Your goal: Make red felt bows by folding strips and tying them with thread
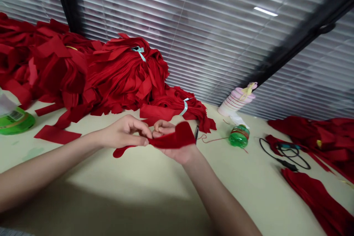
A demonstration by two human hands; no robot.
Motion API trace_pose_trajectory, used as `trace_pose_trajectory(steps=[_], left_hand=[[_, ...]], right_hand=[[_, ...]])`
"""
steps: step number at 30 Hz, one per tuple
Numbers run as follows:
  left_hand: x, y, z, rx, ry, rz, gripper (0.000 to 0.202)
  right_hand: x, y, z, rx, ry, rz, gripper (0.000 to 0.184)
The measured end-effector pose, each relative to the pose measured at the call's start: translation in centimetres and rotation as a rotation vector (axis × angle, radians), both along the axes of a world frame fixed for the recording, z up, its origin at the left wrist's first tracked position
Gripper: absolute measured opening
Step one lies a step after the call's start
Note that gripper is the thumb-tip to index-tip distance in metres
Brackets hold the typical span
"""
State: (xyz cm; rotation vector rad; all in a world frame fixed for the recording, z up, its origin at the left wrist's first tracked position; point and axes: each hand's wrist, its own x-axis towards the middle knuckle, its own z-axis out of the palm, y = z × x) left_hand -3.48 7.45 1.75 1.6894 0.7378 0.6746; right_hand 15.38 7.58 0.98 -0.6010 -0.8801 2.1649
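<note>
Both my hands meet over the middle of the cream table (155, 191) on one red felt piece (177, 137). My left hand (125, 132) pinches the piece's left part between thumb and fingers, and a rounded red end hangs below it toward the table. My right hand (168, 143) lies palm up under the felt, fingers curled around its upper edge. Just behind the hands sits a tied bundle of red felt strips (177, 107).
Big heaps of red felt (83, 66) fill the back left. A green tape roll (15, 121) sits at the left edge. A green bottle (239, 136), a pink thread cone (238, 99), a black cable (287, 153) and more red felt (318, 199) lie to the right.
</note>
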Motion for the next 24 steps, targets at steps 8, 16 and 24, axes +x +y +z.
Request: trace_pose_trajectory(steps=[8,16,24], left_hand=[[0.5,-1.1,-0.5,0.449,0.359,0.049,0.015],[0.7,-0.2,-1.5,0.563,0.452,0.244,0.012],[0.5,-0.3,-0.9,0.574,0.337,0.437,0.006]], right_hand=[[0.3,-0.8,0.5,0.630,-0.589,0.052,0.009],[-0.9,-2.8,0.5,1.135,-0.985,-0.275,0.011],[-2.4,-3.4,-1.4,0.917,-0.557,-0.445,0.013]])
